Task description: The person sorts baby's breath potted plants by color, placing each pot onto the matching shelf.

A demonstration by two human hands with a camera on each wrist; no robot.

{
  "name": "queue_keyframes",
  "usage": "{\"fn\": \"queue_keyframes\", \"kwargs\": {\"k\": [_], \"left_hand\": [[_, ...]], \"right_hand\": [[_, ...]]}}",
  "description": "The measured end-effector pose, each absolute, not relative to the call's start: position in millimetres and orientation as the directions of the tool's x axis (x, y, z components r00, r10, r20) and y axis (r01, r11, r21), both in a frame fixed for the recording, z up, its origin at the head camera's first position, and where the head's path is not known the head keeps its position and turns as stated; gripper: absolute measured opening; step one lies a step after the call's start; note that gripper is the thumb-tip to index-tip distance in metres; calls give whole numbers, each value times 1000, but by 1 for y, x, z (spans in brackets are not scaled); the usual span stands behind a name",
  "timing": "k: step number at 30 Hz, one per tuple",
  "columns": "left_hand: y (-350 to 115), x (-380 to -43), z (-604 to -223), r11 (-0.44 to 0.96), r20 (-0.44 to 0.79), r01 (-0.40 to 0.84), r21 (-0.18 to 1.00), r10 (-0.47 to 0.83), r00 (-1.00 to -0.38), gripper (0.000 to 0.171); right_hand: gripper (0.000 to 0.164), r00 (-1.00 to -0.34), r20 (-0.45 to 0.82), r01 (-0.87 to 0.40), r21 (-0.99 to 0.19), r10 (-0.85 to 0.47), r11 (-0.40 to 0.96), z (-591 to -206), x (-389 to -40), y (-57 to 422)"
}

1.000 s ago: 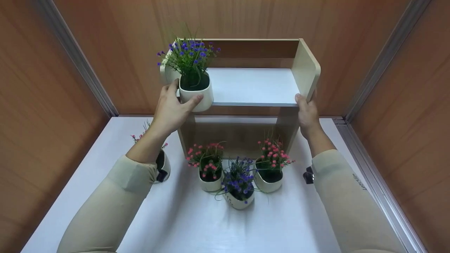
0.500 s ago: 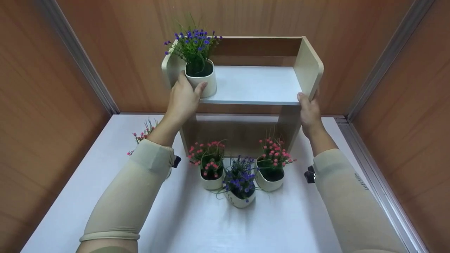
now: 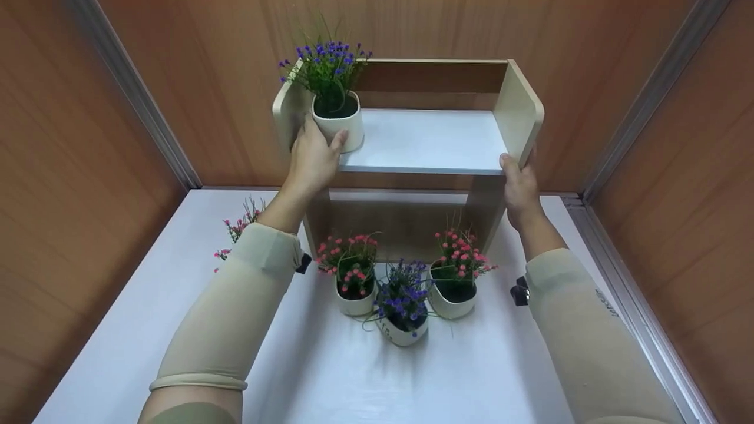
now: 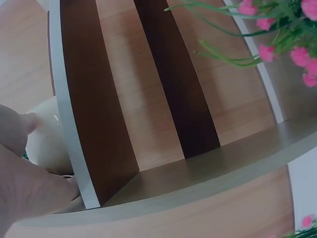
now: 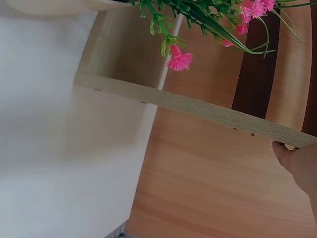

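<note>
The left hand [image 3: 315,154] is gripping a white pot [image 3: 347,131] with purple flowers [image 3: 330,59]. Its thumb is on the front of the pot and its fingers go round the left side. The pot stands upright at the left end of the shelf [image 3: 433,138], on the top board or just over it; I can't tell if it touches. The pot is close to the front edge. On its left, the side wall [image 3: 287,112] is near, so the fingers have only a little room there. On its right, a wide stretch of white board runs all the way to the other side wall [image 3: 518,109].

The right hand [image 3: 519,187] is holding on to the right side of the shelf, with its thumb by the front edge.

Down on the white worktop [image 3: 383,383], three more pots stand close together in front of the shelf: a left pink pot [image 3: 355,304], a purple pot [image 3: 403,334] nearest the person, and a right pink pot [image 3: 453,305]. More pink flowers [image 3: 235,228] peek out by the left sleeve [image 3: 230,306].
</note>
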State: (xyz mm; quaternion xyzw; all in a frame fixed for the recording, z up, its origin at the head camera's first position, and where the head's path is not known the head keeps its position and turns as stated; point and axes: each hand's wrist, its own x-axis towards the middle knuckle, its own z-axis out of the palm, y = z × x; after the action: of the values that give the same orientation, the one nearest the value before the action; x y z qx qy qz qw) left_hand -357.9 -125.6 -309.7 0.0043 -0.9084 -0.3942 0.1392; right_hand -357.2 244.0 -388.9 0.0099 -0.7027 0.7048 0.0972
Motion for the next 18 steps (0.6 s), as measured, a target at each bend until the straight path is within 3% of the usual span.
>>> {"fn": "queue_keyframes", "kwargs": {"k": [12, 18], "left_hand": [[-136, -301, -336, 651, 360, 208, 730, -108, -927, 82], [-147, -271, -347, 641, 354, 216, 737, -92, -931, 77]], "right_hand": [[69, -986, 123, -122, -992, 109, 13, -389, -356, 247], [66, -984, 111, -109, -994, 139, 20, -391, -361, 248]]}}
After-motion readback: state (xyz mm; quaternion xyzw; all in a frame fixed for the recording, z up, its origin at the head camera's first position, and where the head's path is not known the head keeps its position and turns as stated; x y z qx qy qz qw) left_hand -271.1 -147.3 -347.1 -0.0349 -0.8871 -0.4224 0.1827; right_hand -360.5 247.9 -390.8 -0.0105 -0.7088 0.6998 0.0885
